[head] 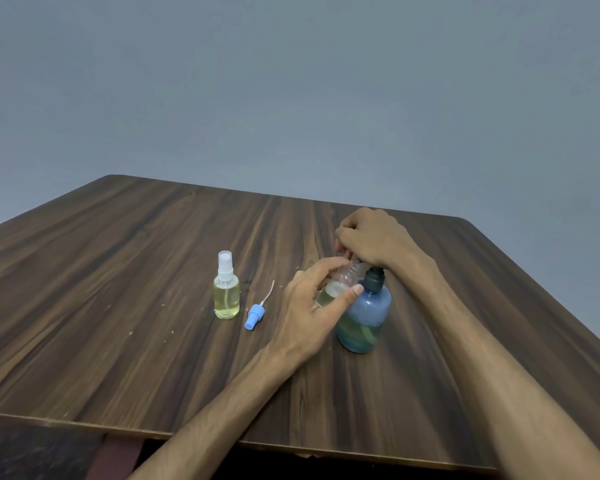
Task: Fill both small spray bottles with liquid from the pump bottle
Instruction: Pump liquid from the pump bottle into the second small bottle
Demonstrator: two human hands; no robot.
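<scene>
A plain indoor room, possibly in a home, though little shows to settle it. A dark wood-grain laminate table [153, 271] with a rounded corner stands before a bare grey-blue wall [291, 81]. Its worn front edge is chipped.

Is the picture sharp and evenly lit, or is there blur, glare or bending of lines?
Head view: soft, even light, no glare, only faint shadows; the table edges bow from the wide lens; the hands and the open bottle look slightly soft.
</scene>
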